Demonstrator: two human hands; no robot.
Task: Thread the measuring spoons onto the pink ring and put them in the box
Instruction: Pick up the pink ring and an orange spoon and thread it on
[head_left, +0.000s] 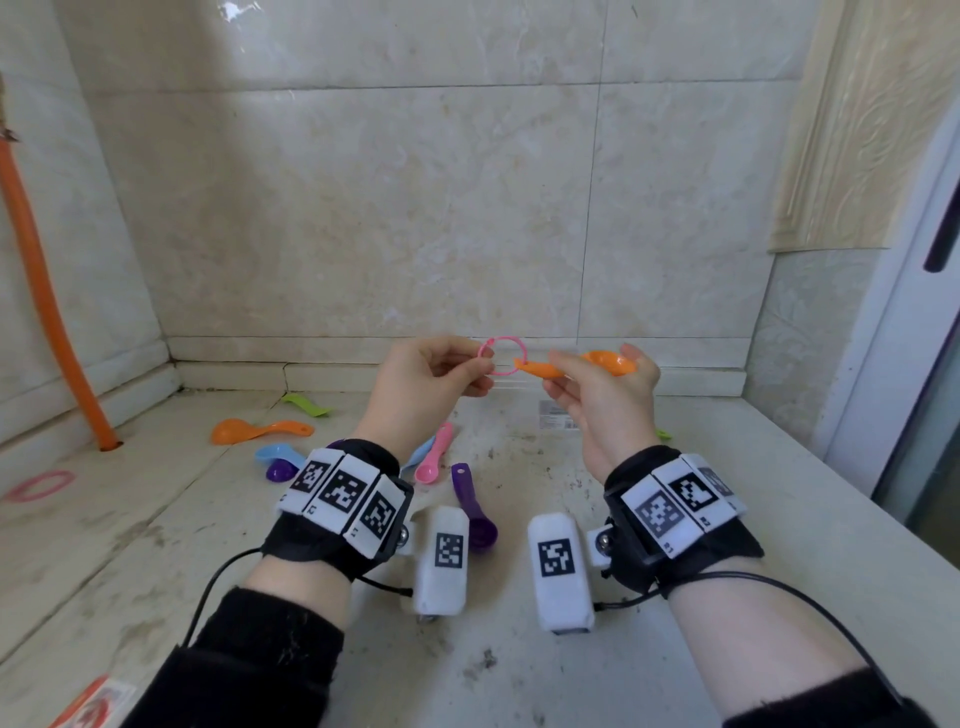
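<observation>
My left hand (428, 376) pinches a thin pink ring (505, 340) and holds it up above the counter. My right hand (602, 395) grips an orange measuring spoon (605, 361); the tip of the spoon's handle meets the ring's right side. More spoons lie on the counter: a large orange one (260, 430), a green one (306, 404), a blue one (280, 453), a pink one (435, 457) and two purple ones (475, 506) (280, 470). No box is plainly visible.
A second pink ring (39, 486) lies at the far left of the counter (519, 665). An orange pipe (47, 301) runs down the left wall. A clear packet with a label (558, 415) lies behind my right hand. An orange-and-white packet (93, 704) sits at the bottom left.
</observation>
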